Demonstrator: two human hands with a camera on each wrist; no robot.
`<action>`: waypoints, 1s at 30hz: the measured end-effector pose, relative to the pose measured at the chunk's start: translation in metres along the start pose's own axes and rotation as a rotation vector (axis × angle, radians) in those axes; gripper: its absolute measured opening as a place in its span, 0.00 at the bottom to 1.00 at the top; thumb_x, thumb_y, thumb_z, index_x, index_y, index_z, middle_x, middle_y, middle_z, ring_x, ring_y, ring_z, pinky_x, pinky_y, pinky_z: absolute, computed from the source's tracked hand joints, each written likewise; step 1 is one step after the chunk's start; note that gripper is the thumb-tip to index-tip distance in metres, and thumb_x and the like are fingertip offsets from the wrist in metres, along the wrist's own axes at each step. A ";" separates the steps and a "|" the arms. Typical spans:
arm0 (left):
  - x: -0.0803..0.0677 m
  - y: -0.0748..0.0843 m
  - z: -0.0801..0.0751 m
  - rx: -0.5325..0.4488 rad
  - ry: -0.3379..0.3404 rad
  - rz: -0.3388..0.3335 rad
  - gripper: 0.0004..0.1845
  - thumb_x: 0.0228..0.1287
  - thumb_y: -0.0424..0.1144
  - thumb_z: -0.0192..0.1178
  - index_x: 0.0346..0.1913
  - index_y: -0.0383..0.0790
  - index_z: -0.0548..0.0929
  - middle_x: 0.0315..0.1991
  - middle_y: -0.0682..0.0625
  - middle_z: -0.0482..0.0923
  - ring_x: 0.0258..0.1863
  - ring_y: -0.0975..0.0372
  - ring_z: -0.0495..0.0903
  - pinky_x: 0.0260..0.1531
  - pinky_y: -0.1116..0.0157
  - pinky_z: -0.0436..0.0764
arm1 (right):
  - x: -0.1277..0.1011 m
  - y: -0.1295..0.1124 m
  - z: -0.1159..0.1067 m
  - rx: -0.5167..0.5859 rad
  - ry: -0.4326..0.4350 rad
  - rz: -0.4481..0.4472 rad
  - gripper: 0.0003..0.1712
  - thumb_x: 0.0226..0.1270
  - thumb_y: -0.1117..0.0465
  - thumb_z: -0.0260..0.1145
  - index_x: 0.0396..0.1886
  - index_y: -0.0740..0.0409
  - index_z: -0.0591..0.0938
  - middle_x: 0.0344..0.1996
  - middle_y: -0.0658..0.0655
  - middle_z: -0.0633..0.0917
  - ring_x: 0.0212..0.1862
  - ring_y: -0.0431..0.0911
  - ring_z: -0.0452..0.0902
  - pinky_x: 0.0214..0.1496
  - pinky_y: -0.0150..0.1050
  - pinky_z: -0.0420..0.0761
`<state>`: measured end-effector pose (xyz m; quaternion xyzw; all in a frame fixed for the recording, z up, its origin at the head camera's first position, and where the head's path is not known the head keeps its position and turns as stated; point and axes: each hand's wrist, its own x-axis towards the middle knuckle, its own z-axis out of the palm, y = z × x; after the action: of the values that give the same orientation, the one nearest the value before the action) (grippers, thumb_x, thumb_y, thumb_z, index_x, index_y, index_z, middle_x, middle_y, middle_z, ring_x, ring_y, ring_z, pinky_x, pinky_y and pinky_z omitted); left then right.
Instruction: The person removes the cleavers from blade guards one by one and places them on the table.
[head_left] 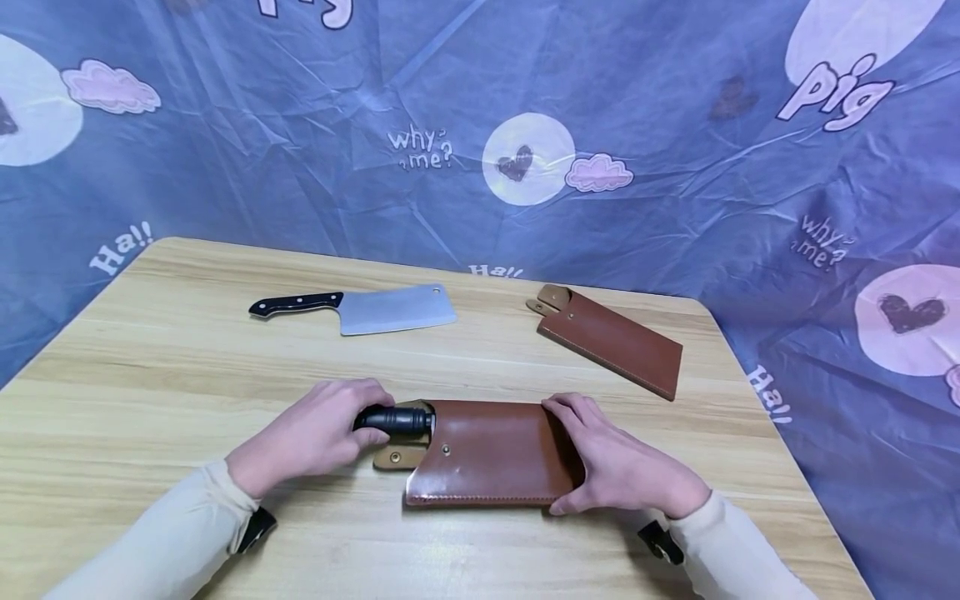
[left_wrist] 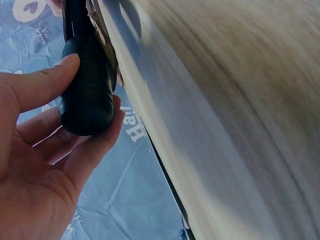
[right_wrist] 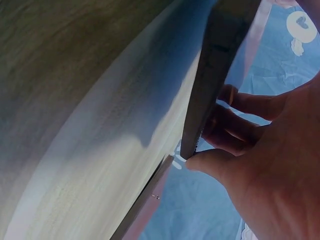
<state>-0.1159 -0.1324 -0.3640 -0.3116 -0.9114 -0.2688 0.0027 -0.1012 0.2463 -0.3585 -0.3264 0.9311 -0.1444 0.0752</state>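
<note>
- The left hand (head_left: 311, 437) gripped the black handle (head_left: 393, 419); the blade sat inside the brown sheath (head_left: 491, 454) on the table (head_left: 150, 367).
- The right hand's (head_left: 622, 467) fingers clasped the sheath's far end.
- Judged step: seating the knife; fastening the strap (head_left: 393, 457) probably came next.

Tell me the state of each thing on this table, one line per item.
Near sheath: flat, knife inside, strap unsnapped, gripped by right hand.
Black handle: sticking out of sheath, gripped by left hand.
Cleaver: bare, lying flat.
Far sheath: lying flat, no handle showing.
</note>
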 end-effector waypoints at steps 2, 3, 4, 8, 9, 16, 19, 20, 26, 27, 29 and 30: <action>0.000 -0.001 0.000 -0.005 -0.004 -0.005 0.13 0.55 0.37 0.73 0.44 0.43 0.84 0.38 0.58 0.81 0.36 0.62 0.80 0.39 0.57 0.81 | -0.001 0.001 0.000 0.002 -0.001 0.008 0.68 0.36 0.36 0.82 0.73 0.63 0.60 0.66 0.58 0.62 0.66 0.49 0.60 0.62 0.47 0.73; 0.000 -0.001 0.000 -0.007 -0.006 -0.008 0.13 0.55 0.37 0.72 0.44 0.43 0.84 0.38 0.58 0.81 0.36 0.62 0.80 0.40 0.56 0.81 | -0.002 0.001 -0.001 0.004 -0.002 0.014 0.68 0.36 0.36 0.82 0.73 0.62 0.60 0.66 0.57 0.62 0.66 0.49 0.61 0.62 0.47 0.73; 0.000 -0.002 0.000 -0.008 -0.008 -0.012 0.13 0.55 0.37 0.72 0.44 0.43 0.84 0.38 0.58 0.80 0.37 0.61 0.80 0.40 0.56 0.81 | -0.002 0.002 -0.001 0.005 -0.005 0.021 0.68 0.36 0.36 0.82 0.73 0.62 0.60 0.66 0.57 0.62 0.66 0.49 0.61 0.62 0.47 0.73; -0.001 -0.004 -0.001 -0.015 -0.015 -0.034 0.14 0.55 0.37 0.72 0.45 0.42 0.84 0.40 0.57 0.81 0.38 0.60 0.80 0.43 0.54 0.81 | -0.003 0.003 -0.002 0.014 -0.016 0.032 0.68 0.37 0.37 0.82 0.73 0.62 0.59 0.67 0.57 0.61 0.66 0.49 0.61 0.63 0.48 0.72; -0.001 -0.005 -0.001 -0.018 -0.015 -0.039 0.14 0.55 0.37 0.72 0.45 0.42 0.84 0.40 0.56 0.81 0.39 0.59 0.81 0.43 0.53 0.81 | -0.003 0.003 -0.002 0.013 -0.017 0.034 0.68 0.37 0.36 0.82 0.73 0.62 0.59 0.67 0.58 0.61 0.66 0.50 0.61 0.63 0.48 0.72; -0.002 -0.007 -0.004 -0.037 -0.018 -0.064 0.15 0.56 0.38 0.72 0.47 0.42 0.84 0.43 0.55 0.82 0.42 0.56 0.81 0.47 0.50 0.80 | -0.002 0.004 -0.001 0.019 0.000 0.022 0.69 0.36 0.35 0.82 0.73 0.62 0.60 0.66 0.58 0.62 0.66 0.49 0.60 0.63 0.47 0.72; -0.002 -0.007 -0.004 -0.036 -0.020 -0.060 0.15 0.56 0.38 0.72 0.47 0.42 0.84 0.43 0.55 0.82 0.42 0.57 0.81 0.47 0.50 0.80 | -0.002 0.004 -0.001 0.024 0.001 0.025 0.69 0.35 0.35 0.82 0.73 0.62 0.60 0.66 0.57 0.62 0.66 0.48 0.60 0.64 0.46 0.71; -0.001 -0.007 -0.004 -0.036 -0.020 -0.057 0.15 0.57 0.38 0.72 0.47 0.43 0.84 0.43 0.55 0.82 0.42 0.57 0.81 0.47 0.49 0.80 | -0.003 0.005 -0.001 0.026 -0.001 0.032 0.69 0.35 0.34 0.82 0.73 0.62 0.60 0.66 0.57 0.62 0.66 0.48 0.60 0.64 0.46 0.71; 0.001 -0.007 -0.006 -0.051 -0.020 -0.048 0.16 0.57 0.37 0.71 0.48 0.42 0.84 0.44 0.54 0.82 0.44 0.56 0.81 0.49 0.49 0.79 | -0.005 0.005 -0.002 0.038 -0.018 0.062 0.69 0.35 0.34 0.82 0.73 0.60 0.60 0.66 0.55 0.61 0.66 0.46 0.59 0.64 0.45 0.71; 0.001 -0.008 -0.006 -0.053 -0.019 -0.052 0.16 0.57 0.37 0.71 0.48 0.42 0.84 0.44 0.54 0.82 0.44 0.56 0.81 0.50 0.49 0.79 | -0.005 0.006 -0.002 0.038 -0.018 0.063 0.69 0.35 0.34 0.82 0.73 0.60 0.60 0.66 0.55 0.61 0.66 0.46 0.60 0.64 0.45 0.71; 0.000 -0.009 -0.007 -0.054 -0.018 -0.060 0.16 0.56 0.37 0.72 0.49 0.42 0.84 0.45 0.55 0.82 0.45 0.56 0.81 0.51 0.49 0.79 | -0.007 0.006 -0.003 0.044 -0.016 0.067 0.69 0.34 0.36 0.83 0.73 0.60 0.60 0.66 0.55 0.61 0.66 0.46 0.60 0.63 0.45 0.71; 0.000 -0.010 -0.008 -0.052 -0.018 -0.063 0.16 0.56 0.38 0.72 0.49 0.42 0.84 0.45 0.55 0.82 0.45 0.55 0.81 0.51 0.49 0.78 | -0.007 0.007 -0.003 0.044 -0.015 0.068 0.69 0.34 0.36 0.83 0.73 0.60 0.60 0.66 0.54 0.61 0.66 0.46 0.60 0.63 0.46 0.72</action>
<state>-0.1226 -0.1432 -0.3626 -0.2851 -0.9135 -0.2894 -0.0222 -0.1004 0.2562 -0.3572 -0.2941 0.9376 -0.1597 0.0942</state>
